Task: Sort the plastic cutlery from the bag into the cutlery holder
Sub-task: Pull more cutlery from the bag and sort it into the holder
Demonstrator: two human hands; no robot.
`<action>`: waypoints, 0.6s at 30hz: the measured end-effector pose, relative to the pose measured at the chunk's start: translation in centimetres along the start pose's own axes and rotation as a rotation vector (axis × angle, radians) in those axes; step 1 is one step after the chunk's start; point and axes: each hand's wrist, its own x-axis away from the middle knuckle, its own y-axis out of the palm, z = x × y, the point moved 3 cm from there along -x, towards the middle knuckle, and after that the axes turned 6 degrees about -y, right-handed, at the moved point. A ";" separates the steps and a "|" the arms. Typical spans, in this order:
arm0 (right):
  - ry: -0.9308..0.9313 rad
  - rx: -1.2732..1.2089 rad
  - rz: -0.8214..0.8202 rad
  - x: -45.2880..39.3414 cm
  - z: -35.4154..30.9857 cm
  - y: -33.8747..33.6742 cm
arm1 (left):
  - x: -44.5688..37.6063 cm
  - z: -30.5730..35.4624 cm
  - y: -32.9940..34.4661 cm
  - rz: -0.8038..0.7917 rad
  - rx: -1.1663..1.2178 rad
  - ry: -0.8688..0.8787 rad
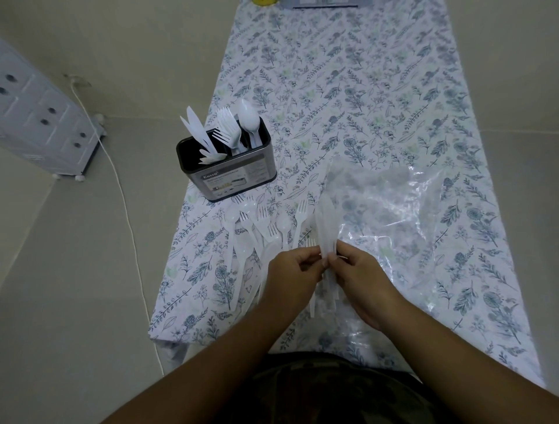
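A dark cutlery holder (236,178) stands at the table's left edge, with white knives (196,127) in its left slot, forks (227,127) in the middle and spoons (249,116) on the right. Loose white forks and spoons (257,233) lie spread on the cloth in front of it. My left hand (292,272) and my right hand (360,278) meet near the table's front, both gripping a bunch of white plastic knives (326,224) that point away from me. An empty-looking clear plastic bag (423,218) lies flat to the right.
The table (363,90) wears a floral blue and white cloth. A white cable (127,212) runs over the floor on the left, past a grey drawer unit (39,121). A yellow object (264,2) sits at the far edge.
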 end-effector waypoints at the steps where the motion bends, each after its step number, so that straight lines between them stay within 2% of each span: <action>1: -0.018 0.030 0.009 -0.1 -0.1 -0.3 | -0.1 0.2 0.1 0.010 -0.015 0.020; 11: -0.230 0.525 0.098 -1.1 -2.3 -4.6 | -1.9 2.7 2.1 0.036 -0.151 0.248; 15: -0.407 0.629 0.141 -0.8 -2.4 -5.4 | -2.0 3.2 2.7 0.038 -0.213 0.397; 18: -0.430 0.747 0.144 -0.7 -1.2 -5.6 | -1.6 2.6 3.5 0.054 -0.248 0.488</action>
